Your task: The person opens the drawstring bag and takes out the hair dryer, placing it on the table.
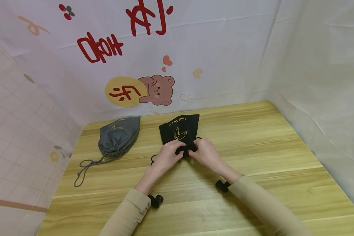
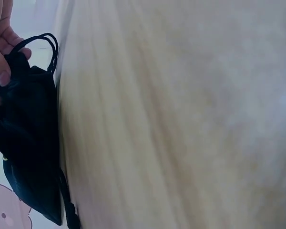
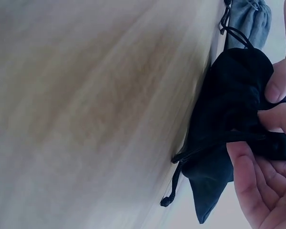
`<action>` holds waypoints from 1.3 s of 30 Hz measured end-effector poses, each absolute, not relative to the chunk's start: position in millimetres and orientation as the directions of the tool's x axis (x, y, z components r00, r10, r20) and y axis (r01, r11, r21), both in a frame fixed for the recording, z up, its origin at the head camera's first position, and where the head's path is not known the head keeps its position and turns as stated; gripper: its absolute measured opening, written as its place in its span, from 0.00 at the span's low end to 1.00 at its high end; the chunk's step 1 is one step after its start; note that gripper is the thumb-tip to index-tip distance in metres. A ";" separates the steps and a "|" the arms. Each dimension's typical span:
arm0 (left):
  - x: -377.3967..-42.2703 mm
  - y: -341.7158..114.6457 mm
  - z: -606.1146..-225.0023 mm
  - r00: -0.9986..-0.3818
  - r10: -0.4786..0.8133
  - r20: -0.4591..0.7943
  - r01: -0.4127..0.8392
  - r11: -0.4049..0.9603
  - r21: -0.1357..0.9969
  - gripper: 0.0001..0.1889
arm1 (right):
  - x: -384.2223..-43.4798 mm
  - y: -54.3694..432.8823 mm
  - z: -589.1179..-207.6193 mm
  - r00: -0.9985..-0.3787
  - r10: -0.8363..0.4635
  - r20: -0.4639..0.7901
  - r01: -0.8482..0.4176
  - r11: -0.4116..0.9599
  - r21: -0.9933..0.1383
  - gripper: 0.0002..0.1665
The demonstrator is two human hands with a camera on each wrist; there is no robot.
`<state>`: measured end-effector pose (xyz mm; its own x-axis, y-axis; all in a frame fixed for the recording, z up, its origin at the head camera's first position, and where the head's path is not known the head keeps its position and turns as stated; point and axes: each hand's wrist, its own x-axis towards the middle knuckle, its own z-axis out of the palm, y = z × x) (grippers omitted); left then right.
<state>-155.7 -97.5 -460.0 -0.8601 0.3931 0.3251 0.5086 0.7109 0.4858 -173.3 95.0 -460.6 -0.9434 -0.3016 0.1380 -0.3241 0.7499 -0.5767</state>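
A black drawstring bag (image 1: 181,126) with yellow "Hair Dryer" lettering and a dryer drawing lies on the table, its mouth end toward me. My left hand (image 1: 168,153) pinches the gathered cloth at the left of that mouth. On the opposite side my right hand (image 1: 206,152) grips the same end, thumbs close together. In the right wrist view, fingers and thumbs hold the opening of the black cloth (image 3: 229,90), and a black cord (image 3: 200,145) trails from it. A cord loop (image 2: 50,45) sticks out near the fingers in the left wrist view.
To the left lies a grey drawstring bag (image 1: 118,136), cinched, its long cord (image 1: 84,168) trailing toward the table's left edge. The wooden table (image 1: 253,137) meets printed white cloth walls (image 1: 224,49) at the back and sides. Black wrist cameras (image 1: 156,200) show beside the sleeves.
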 end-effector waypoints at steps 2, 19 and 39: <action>-155.7 -97.9 -458.7 -0.860 0.388 0.333 0.508 0.719 0.474 0.11 | -173.8 95.9 -460.4 -0.945 -0.301 0.130 -0.319 0.748 -0.582 0.17; -158.7 -104.4 -453.5 -0.894 0.312 0.322 0.444 0.717 0.537 0.11 | -167.5 109.4 -458.4 -0.938 -0.310 0.157 -0.345 0.768 -0.540 0.18; -159.3 -107.0 -450.5 -0.878 0.336 0.342 0.476 0.693 0.541 0.12 | -168.4 103.2 -458.8 -0.945 -0.293 0.147 -0.324 0.765 -0.556 0.16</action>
